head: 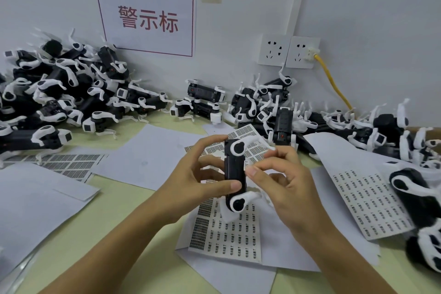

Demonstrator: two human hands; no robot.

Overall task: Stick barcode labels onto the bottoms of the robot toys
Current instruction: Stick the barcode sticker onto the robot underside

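Held above the table's middle, a black-and-white robot toy (235,174), long body running near-vertical in view, one white leg joint at the top end and another at the bottom end. Clasped from the left by the left hand (198,174): thumb laid across the lower part of the black body, fingers curled round the far side behind it, index finger reaching the upper end. At the toy's right edge, the right hand (284,174), fingers curled, thumb tip pressed against the side of the body about midway along, index finger bent above it; a scrap of white between thumb and body, too small to tell whether a barcode label. Toy thus caught between the two hands, left gripping, right pinching in at the edge. Directly beneath, flat on the greenish table (148,246), a label sheet (229,234) printed with rows of small barcodes, some rows already peeled. A second sheet of labels (372,200) off to the right, partly curled, and a third sheet (69,162) to the left. Plain white papers (152,155) scattered between. Along the wall, a heap of robot toys (59,93) at the left, more toys (358,126) at the right. On the wall, a sign with red characters (148,19), two sockets (288,51), a yellow cable (334,86) plugged into the right one.
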